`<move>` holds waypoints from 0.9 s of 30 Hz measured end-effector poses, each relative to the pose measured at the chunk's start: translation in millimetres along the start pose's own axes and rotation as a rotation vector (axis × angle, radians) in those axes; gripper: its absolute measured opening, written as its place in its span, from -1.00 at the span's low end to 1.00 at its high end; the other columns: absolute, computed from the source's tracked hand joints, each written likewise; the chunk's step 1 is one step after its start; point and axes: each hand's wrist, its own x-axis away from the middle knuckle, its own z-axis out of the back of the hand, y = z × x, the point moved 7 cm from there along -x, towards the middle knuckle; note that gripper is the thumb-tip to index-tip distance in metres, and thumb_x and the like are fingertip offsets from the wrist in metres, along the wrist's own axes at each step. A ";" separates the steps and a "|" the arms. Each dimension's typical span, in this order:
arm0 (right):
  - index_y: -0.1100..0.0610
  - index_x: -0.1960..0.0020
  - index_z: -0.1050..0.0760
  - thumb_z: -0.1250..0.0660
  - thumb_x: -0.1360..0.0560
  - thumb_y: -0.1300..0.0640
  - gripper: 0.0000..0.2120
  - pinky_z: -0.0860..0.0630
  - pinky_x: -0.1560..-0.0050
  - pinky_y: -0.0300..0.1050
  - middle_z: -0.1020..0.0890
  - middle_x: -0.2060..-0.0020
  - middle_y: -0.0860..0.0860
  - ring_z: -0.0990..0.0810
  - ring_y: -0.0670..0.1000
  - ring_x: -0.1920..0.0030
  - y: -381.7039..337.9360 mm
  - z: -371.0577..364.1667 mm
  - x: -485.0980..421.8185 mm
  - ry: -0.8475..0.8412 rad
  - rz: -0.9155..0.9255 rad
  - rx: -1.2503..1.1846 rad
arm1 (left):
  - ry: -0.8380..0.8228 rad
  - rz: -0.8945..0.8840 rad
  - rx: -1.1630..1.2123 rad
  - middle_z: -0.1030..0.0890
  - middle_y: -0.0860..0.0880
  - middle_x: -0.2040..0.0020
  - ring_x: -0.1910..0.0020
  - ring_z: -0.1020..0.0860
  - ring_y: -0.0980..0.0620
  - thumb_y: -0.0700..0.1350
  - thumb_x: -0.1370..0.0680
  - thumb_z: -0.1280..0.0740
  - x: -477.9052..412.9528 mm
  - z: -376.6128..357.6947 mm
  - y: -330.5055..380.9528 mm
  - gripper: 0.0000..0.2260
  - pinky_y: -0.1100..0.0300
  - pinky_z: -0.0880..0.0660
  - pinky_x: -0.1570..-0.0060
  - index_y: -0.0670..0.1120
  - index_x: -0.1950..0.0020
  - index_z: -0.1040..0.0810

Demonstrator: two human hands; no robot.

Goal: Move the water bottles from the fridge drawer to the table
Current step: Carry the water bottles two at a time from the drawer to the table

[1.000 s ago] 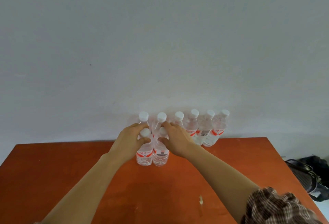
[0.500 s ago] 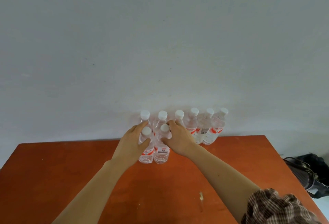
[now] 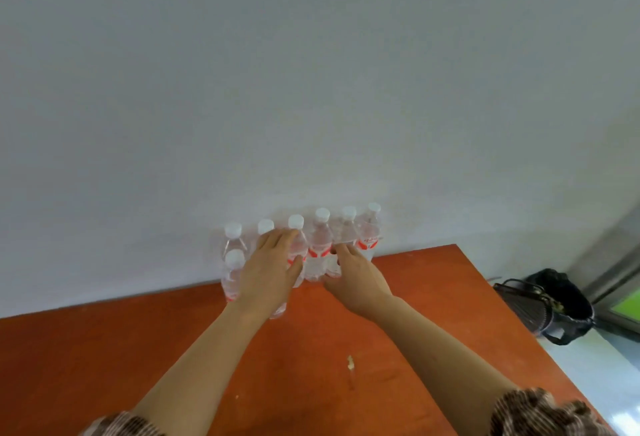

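Several clear water bottles with white caps and red labels stand in a row [image 3: 320, 245] against the wall at the far edge of the orange-brown table [image 3: 104, 366]. In front of that row stands another bottle [image 3: 234, 276], and beside it one more whose base [image 3: 278, 312] shows under my left hand. My left hand [image 3: 273, 269] lies over that bottle with straight fingers reaching up to the back row. My right hand [image 3: 356, 279] is to its right, fingers relaxed, its fingertips at the lower part of the back-row bottles. Neither hand grips anything.
The grey-white wall rises right behind the bottles. A small pale scrap [image 3: 350, 363] lies on the table between my forearms. On the floor past the table's right edge sits a black bag [image 3: 554, 304].
Both hands have let go of the two front bottles' necks. The left hand's fingers have straightened, and the right hand has moved right, off its bottle. The view has swung and tilted.
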 end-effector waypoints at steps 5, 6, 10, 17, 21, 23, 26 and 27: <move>0.10 -0.35 -0.31 -0.31 -0.48 -0.01 -0.51 -0.44 -0.13 0.00 -0.45 -0.27 0.05 -0.45 0.11 -0.26 63.8 39.5 64.0 0.076 -0.099 0.120 | -0.137 -0.078 -0.025 -0.46 -0.06 -0.33 -0.34 -0.35 -0.08 -0.08 -0.54 -0.30 16.6 -52.3 81.1 -0.59 0.05 -0.36 -0.24 -0.05 -0.38 -0.39; 0.10 -0.35 -0.31 -0.31 -0.48 -0.03 -0.51 -0.43 -0.17 0.01 -0.45 -0.27 0.05 -0.44 0.11 -0.27 80.0 46.6 81.6 0.084 -0.129 0.144 | -0.167 -0.092 -0.039 -0.46 -0.05 -0.35 -0.35 -0.35 -0.07 -0.07 -0.54 -0.28 25.1 -64.6 98.6 -0.60 0.05 -0.35 -0.26 -0.05 -0.39 -0.39; 0.09 -0.38 -0.29 -0.31 -0.50 -0.09 -0.48 -0.41 -0.20 0.05 -0.43 -0.30 0.04 -0.41 0.11 -0.29 151.0 80.7 168.0 0.119 -0.266 0.199 | -0.272 -0.147 -0.096 -0.46 -0.03 -0.34 -0.33 -0.36 -0.04 -0.04 -0.55 -0.23 65.9 -108.0 179.2 -0.60 0.08 -0.35 -0.26 -0.03 -0.40 -0.37; 0.10 -0.41 -0.27 -0.30 -0.48 -0.10 -0.42 -0.37 -0.25 0.09 -0.43 -0.33 0.07 -0.39 0.13 -0.32 262.7 149.2 369.3 0.256 -0.522 0.212 | -0.393 -0.359 -0.065 -0.43 -0.06 -0.35 -0.33 -0.34 -0.05 0.00 -0.57 -0.19 176.0 -165.2 369.5 -0.58 0.05 -0.39 -0.22 -0.06 -0.42 -0.33; 0.10 -0.40 -0.28 -0.29 -0.50 -0.14 -0.43 -0.38 -0.26 0.10 -0.43 -0.33 0.07 -0.39 0.12 -0.31 314.4 175.2 501.2 0.308 -0.701 0.238 | -0.474 -0.495 -0.038 -0.42 -0.08 -0.36 -0.33 -0.34 -0.07 0.00 -0.57 -0.19 256.9 -197.6 475.3 -0.59 0.05 -0.38 -0.21 -0.06 -0.41 -0.33; 0.10 -0.41 -0.27 -0.28 -0.51 -0.14 -0.43 -0.38 -0.25 0.08 -0.44 -0.33 0.08 -0.40 0.13 -0.30 336.5 191.2 565.6 0.320 -0.782 0.253 | -0.513 -0.559 -0.019 -0.42 -0.08 -0.35 -0.32 -0.35 -0.08 0.00 -0.57 -0.19 296.5 -211.1 525.3 -0.57 0.03 -0.39 -0.19 -0.05 -0.42 -0.32; 0.11 -0.40 -0.27 -0.26 -0.52 -0.13 -0.45 -0.39 -0.23 0.06 -0.43 -0.33 0.09 -0.40 0.14 -0.30 365.6 221.9 652.3 0.361 -0.899 0.264 | -0.548 -0.661 0.018 -0.43 -0.09 -0.32 -0.31 -0.35 -0.09 0.01 -0.57 -0.18 347.0 -227.4 600.0 -0.59 0.03 -0.40 -0.15 -0.05 -0.41 -0.33; 0.11 -0.40 -0.28 -0.26 -0.51 -0.13 -0.45 -0.39 -0.23 0.06 -0.43 -0.33 0.09 -0.40 0.14 -0.30 373.9 231.8 678.7 0.377 -0.935 0.267 | -0.558 -0.696 0.035 -0.44 -0.09 -0.31 -0.30 -0.35 -0.09 0.01 -0.57 -0.19 362.5 -232.2 625.1 -0.60 0.04 -0.40 -0.14 -0.05 -0.39 -0.34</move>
